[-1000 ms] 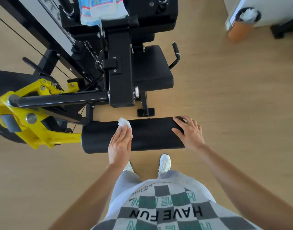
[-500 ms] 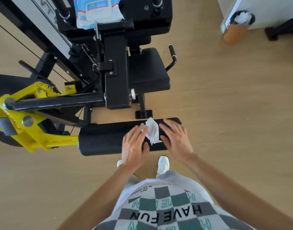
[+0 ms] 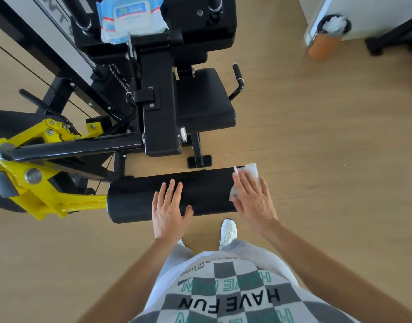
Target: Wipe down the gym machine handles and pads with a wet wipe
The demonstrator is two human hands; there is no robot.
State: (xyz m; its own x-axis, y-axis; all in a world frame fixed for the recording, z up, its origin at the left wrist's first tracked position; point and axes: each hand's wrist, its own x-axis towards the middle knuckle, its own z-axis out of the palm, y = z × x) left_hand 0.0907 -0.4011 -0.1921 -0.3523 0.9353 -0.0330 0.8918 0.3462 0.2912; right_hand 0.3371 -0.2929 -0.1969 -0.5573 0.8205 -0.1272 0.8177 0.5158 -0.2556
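Observation:
A black roller pad (image 3: 207, 191) lies across the view in front of me, fixed to a yellow lever arm (image 3: 40, 190) on the left. My right hand (image 3: 252, 199) presses a white wet wipe (image 3: 249, 173) flat against the pad's right end. Resting on the middle of the pad is my left hand (image 3: 168, 209), fingers spread and holding nothing. Beyond the pad are the black seat pad (image 3: 203, 103) and a curved black handle (image 3: 237, 80) at its right side.
A blue pack of wet wipes (image 3: 130, 18) lies on top of the black machine frame (image 3: 158, 113). An orange bin (image 3: 328, 36) with white waste stands on the wooden floor at the upper right. My white shoe (image 3: 228, 230) is just below the pad.
The wipe passed from my left hand to my right hand. My right hand then slid it to the pad's right end, while the left hand stayed flat on the pad's middle.

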